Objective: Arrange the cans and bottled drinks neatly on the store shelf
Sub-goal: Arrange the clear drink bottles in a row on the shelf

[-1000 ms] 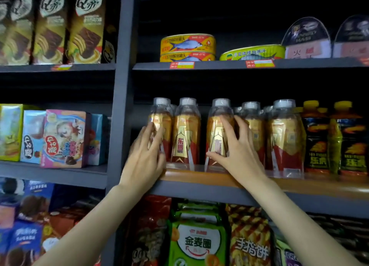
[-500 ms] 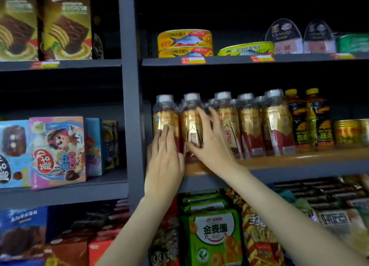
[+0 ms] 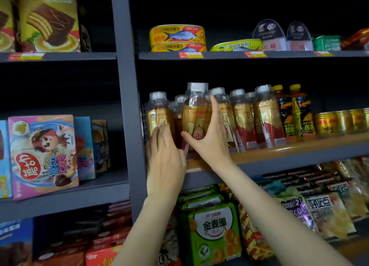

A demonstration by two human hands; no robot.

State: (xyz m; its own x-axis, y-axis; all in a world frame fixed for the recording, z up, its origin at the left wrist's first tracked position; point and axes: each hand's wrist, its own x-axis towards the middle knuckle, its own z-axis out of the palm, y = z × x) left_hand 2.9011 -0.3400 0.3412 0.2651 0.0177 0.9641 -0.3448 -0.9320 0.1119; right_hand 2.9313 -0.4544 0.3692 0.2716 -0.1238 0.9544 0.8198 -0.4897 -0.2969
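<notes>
A row of clear bottles with gold-and-red labels and white caps stands on the orange-lipped middle shelf (image 3: 299, 149). My right hand (image 3: 209, 140) grips the second bottle (image 3: 194, 114) between thumb and fingers, and that bottle sits higher and closer than its neighbours. My left hand (image 3: 163, 152) lies with straight fingers against the front of the leftmost bottle (image 3: 158, 111). Further right in the row stand more of the same bottles (image 3: 267, 116), two dark bottles with yellow caps (image 3: 295, 114), then gold cans (image 3: 327, 123).
A grey upright post (image 3: 127, 106) bounds the bay on the left. Fish tins (image 3: 177, 38) and ham packs sit on the shelf above. Snack bags (image 3: 213, 229) fill the shelf below. Colourful boxes (image 3: 43, 154) stand in the left bay.
My right hand has closed round the second bottle and lifted it forward out of the row. My left hand stays on the leftmost bottle. The camera view moved closer.
</notes>
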